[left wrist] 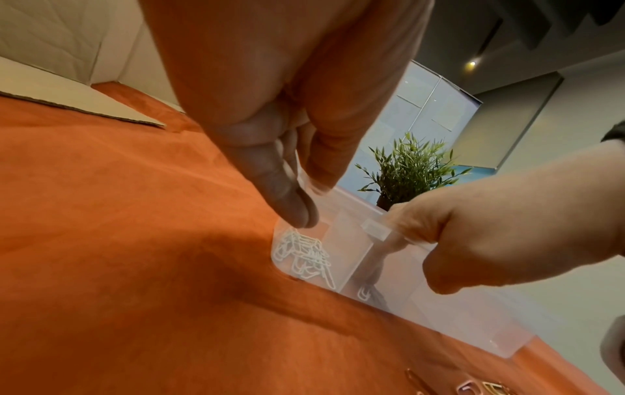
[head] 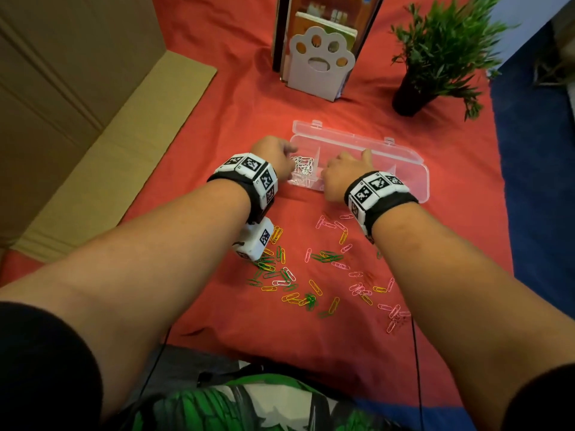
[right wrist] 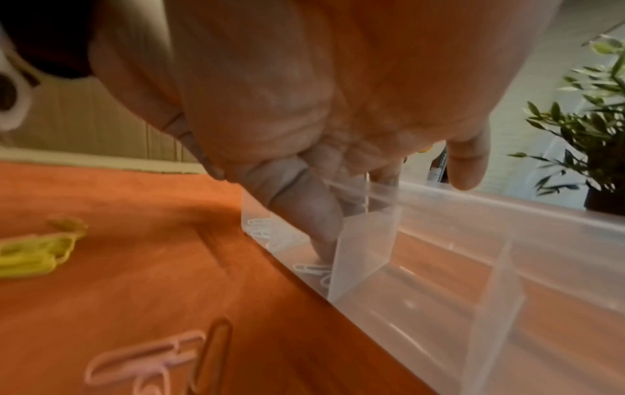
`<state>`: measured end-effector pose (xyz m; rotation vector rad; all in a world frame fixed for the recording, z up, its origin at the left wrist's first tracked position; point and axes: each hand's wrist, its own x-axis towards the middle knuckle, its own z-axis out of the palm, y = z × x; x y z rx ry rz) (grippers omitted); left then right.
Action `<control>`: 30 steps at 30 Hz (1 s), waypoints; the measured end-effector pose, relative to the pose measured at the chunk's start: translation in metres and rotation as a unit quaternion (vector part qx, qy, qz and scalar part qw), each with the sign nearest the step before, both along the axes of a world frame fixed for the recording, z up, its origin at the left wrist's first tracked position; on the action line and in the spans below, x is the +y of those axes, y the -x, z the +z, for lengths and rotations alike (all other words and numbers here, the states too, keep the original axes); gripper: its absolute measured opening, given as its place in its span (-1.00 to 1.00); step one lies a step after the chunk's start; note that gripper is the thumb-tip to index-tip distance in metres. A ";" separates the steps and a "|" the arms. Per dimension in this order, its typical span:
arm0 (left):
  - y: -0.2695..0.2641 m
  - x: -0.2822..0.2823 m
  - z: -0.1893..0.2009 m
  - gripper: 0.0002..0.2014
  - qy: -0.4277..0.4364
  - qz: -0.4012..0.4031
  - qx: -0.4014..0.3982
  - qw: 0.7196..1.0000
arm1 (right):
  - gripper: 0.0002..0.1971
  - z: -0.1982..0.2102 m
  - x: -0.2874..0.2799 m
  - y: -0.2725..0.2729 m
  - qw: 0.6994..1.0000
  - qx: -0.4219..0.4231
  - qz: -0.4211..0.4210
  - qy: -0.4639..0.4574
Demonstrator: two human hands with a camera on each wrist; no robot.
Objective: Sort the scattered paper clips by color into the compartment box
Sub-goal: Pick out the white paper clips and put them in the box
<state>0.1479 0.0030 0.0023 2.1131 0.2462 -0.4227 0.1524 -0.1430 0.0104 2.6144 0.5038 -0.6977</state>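
Note:
The clear compartment box (head: 404,169) lies open on the red cloth, with its lid (head: 342,132) folded back. White paper clips (head: 301,168) fill its leftmost compartment. My left hand (head: 277,150) pinches the box's left end wall between thumb (left wrist: 297,208) and forefinger. My right hand (head: 342,175) is curled over the front wall by the first divider (right wrist: 362,240). Its thumb (right wrist: 304,213) reaches down to the white clips (right wrist: 311,268). Whether it pinches one is hidden. Green, yellow, pink and white clips (head: 323,275) lie scattered in front of the box.
A potted plant (head: 435,48) stands at the back right and a paw-shaped book stand (head: 320,66) behind the box. Flat cardboard (head: 93,119) borders the cloth on the left. The cloth's right edge meets blue floor (head: 535,181).

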 end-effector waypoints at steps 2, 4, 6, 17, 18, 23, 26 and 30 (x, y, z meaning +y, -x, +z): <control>0.000 -0.001 -0.002 -0.62 0.003 0.013 0.001 1.000 | -0.76 0.004 0.002 -0.002 0.999 0.043 -0.004 -0.017; -0.001 -0.002 -0.002 -0.63 0.004 0.023 0.001 1.000 | -0.74 0.008 0.003 -0.002 0.996 0.081 -0.003 -0.033; -0.001 -0.003 -0.004 -0.63 0.012 0.032 0.003 0.999 | -0.73 0.009 -0.001 -0.004 0.994 0.098 -0.011 -0.055; -0.003 -0.001 -0.008 -0.61 0.042 0.046 0.017 0.998 | -0.81 0.019 -0.022 -0.008 0.967 0.059 -0.003 -0.249; -0.003 -0.001 -0.009 -0.62 0.040 0.043 0.015 0.998 | -0.84 0.019 -0.023 -0.007 0.965 0.052 0.003 -0.256; -0.005 0.000 -0.011 -0.63 0.037 0.033 0.015 0.999 | -0.91 0.020 -0.027 -0.007 0.941 0.027 -0.057 -0.331; -0.004 0.001 -0.008 -0.66 0.043 0.045 0.012 0.998 | -0.90 0.019 -0.017 -0.010 0.912 -0.030 -0.114 -0.393; 0.006 0.012 -0.005 -0.76 0.007 0.057 -0.050 0.997 | -0.74 0.023 0.002 -0.013 0.900 -0.053 -0.151 -0.404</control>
